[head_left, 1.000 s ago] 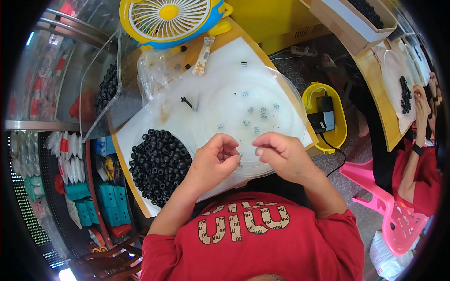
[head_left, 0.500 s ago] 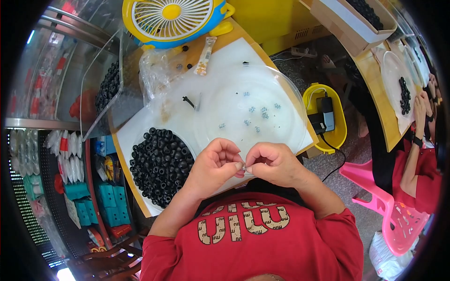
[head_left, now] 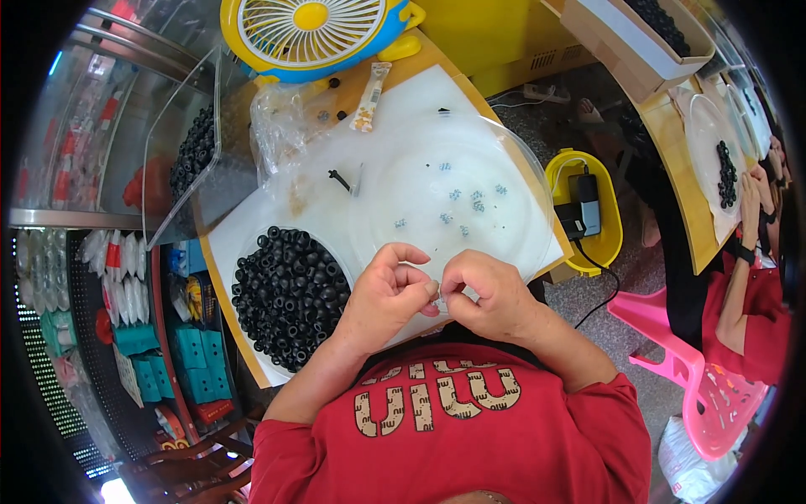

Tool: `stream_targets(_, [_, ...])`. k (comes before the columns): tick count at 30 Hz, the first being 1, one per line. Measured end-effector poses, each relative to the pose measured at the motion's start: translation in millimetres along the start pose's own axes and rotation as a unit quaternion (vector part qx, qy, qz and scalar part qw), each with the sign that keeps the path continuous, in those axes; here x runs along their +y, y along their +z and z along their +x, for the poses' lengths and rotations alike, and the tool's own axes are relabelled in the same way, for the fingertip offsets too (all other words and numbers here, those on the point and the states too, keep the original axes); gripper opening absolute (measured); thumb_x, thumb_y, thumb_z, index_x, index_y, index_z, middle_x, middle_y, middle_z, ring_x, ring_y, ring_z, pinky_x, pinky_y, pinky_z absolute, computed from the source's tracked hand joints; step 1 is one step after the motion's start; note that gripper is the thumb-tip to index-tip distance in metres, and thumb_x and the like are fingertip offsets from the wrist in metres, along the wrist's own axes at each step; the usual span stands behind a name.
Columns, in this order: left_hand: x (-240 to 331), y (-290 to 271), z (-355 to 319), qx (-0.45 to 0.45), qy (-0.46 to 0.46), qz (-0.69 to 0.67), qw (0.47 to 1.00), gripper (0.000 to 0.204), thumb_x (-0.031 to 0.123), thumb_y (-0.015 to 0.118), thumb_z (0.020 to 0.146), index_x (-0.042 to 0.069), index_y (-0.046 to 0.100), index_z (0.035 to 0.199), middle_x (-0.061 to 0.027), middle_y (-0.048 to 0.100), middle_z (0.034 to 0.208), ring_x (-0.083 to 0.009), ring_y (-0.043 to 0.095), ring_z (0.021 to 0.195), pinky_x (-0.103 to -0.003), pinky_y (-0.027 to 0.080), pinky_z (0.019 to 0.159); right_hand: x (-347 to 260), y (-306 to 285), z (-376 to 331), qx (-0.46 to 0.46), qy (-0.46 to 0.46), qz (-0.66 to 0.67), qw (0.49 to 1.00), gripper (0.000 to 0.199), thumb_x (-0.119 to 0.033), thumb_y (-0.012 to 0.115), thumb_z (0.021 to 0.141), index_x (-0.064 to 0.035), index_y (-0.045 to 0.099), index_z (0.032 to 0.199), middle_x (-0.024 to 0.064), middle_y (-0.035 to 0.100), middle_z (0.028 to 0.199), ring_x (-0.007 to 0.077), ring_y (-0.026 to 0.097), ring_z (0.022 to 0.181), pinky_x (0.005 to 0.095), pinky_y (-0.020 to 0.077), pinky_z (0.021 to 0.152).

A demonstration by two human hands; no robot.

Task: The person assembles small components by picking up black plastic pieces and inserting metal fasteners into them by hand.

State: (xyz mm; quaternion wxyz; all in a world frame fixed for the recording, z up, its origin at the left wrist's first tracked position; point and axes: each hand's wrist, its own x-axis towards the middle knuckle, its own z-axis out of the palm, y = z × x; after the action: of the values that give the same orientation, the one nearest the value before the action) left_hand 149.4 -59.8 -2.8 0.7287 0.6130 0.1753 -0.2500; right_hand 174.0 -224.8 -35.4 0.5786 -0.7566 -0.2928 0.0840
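At the near side of a clear round plastic tray point(head_left: 516, 227), I see the left hand point(head_left: 390, 294) and right hand point(head_left: 487, 296) pinched narrow, contents too small to tell; small blue-grey clusters point(head_left: 478, 201) lie farther, round black beads point(head_left: 290, 294) left.

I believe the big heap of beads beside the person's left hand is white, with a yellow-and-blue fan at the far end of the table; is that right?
Not quite: the head view shows that the big heap of beads beside the person's left hand is black, not white. The yellow-and-blue fan is indeed at the far end of the table.
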Motion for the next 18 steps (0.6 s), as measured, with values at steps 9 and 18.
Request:
stream_targets(9, [-6,-5,2,0.001,0.056,0.046,0.997,0.029,-0.003,0.053,0.076,0.001,0.045,0.103,-0.0092,0.057,0.085,-0.0146,0.058,0.077,-0.026,0.047,0.072,-2,-10,0,0.027,0.054,0.004,0.998,0.011,0.000,0.056,0.068,-0.0033,0.051,0.077,0.0082,0.054,0.074,0.0192,0.056,0.066,0.0268,0.0453,0.060])
stream_targets(18, [-1,-4,9,0.048,0.163,0.393,0.904,0.018,0.004,0.053,0.076,0.002,0.055,0.094,-0.0081,0.060,0.082,-0.0166,0.058,0.081,-0.027,0.046,0.072,2,-57,-6,0.131,0.107,-0.035,0.985,0.007,-0.005,0.057,0.072,-0.0011,0.058,0.078,0.0093,0.058,0.075,0.0186,0.057,0.068,0.0268,0.0442,0.061])
